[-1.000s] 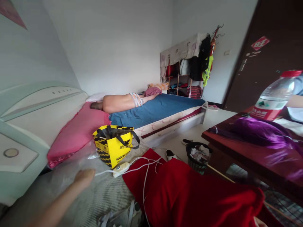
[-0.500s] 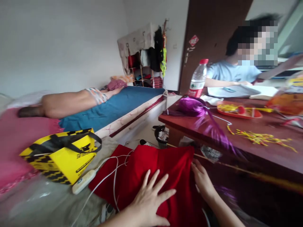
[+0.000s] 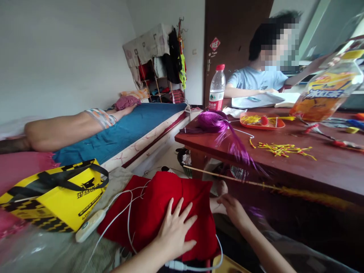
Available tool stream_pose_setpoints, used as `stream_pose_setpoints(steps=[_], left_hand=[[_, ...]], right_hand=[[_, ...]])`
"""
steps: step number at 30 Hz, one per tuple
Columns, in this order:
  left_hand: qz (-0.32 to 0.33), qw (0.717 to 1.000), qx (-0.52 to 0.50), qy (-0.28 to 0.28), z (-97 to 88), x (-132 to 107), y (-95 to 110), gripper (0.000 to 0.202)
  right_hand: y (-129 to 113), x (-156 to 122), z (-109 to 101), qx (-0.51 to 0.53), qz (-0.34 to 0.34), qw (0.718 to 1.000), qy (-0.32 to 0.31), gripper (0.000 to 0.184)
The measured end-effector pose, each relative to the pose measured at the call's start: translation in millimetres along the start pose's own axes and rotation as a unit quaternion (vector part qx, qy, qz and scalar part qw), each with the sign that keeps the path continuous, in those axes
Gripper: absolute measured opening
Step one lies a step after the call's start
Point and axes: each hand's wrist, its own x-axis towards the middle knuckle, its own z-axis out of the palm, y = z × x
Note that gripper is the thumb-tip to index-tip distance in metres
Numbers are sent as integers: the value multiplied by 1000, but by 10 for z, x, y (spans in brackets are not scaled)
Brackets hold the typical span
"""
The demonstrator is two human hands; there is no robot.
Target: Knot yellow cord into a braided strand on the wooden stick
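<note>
My left hand [image 3: 176, 229] lies flat on a red cloth [image 3: 167, 185], its fingers spread. Just right of the cloth is my right hand [image 3: 234, 212], fingers curled together beside a bare foot [image 3: 221, 187]; anything in those fingers is too small to make out. White cords cross the cloth's left part, and a white hand controller [image 3: 91, 225] lies beside it. A white cable plug [image 3: 179, 265] shows under the cloth's near edge. Beyond my right hand, a thin stick [image 3: 227, 175] with yellow fuzzy material toward its right end runs along the table's side.
On the dark red table [image 3: 273, 170] are purple strands [image 3: 213, 121], yellow pieces [image 3: 284, 149], an orange tray [image 3: 263, 127], a water bottle [image 3: 217, 89] and a large drink bottle [image 3: 327, 91]. A person sits behind; another lies on the bed [image 3: 150, 121]. A yellow bag [image 3: 65, 201] stands left.
The view has shifted right. My right hand has left the cloth's right edge and is now curled beside the foot. The cloth's right side sits lower; my left hand stays flat on it.
</note>
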Motion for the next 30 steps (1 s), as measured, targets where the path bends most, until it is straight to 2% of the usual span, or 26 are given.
stream_pose_setpoints(steps=[4,8,11,13,15,17,20,23,30], left_hand=[[-29,999,-19,2,-46,105,87,54],[-75,993,-73,54,-226,180,327,31],[-53,982,-173,63,-315,197,592,23],[2,980,-196,21,-262,190,748,22],[56,986,-150,-36,-119,183,847,22],[80,990,-91,-74,61,191,879,28],[65,993,-53,-84,279,241,842,30],[27,996,-25,-77,381,311,801,22],[-26,998,-5,-49,359,344,834,26]], right_hand=[[-239,-422,-235,52,35,997,-42,35],[-471,-866,-447,106,104,989,-20,43],[-528,-1107,-506,171,148,974,9,43],[-501,-1217,-515,206,162,964,32,41],[-439,-1299,-527,228,172,957,54,40],[-369,-1370,-551,245,185,949,77,40],[-299,-1476,-596,246,188,946,100,39],[-299,-1586,-619,236,177,949,108,36],[-488,-1809,-543,279,163,938,122,35]])
